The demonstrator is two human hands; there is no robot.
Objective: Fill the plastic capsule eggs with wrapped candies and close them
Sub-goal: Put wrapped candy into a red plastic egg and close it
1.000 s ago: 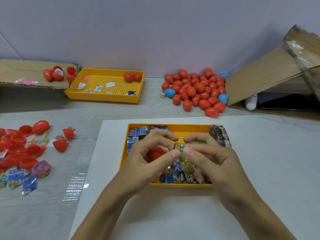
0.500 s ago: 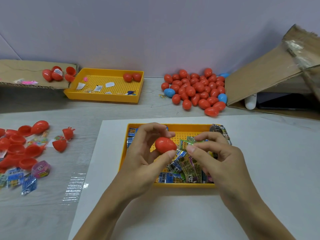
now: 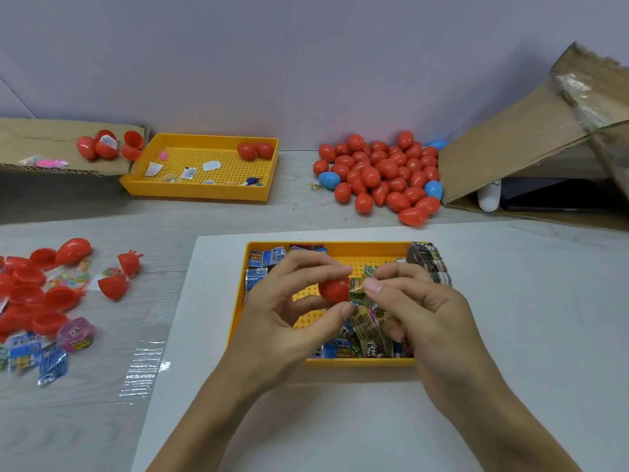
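My left hand pinches a red capsule egg half between thumb and fingers above the near yellow tray. My right hand pinches a green wrapped candy and holds it against the egg half's right side. Several more wrapped candies, blue and green, lie in the tray under both hands.
Open red egg halves and loose candies lie at the left. A pile of closed red and blue eggs sits at the back, beside a tilted cardboard box. A second yellow tray and a cardboard flat stand back left.
My left hand has lifted the red egg half out from under its fingers into plain view. My right hand has brought the green candy up against it.
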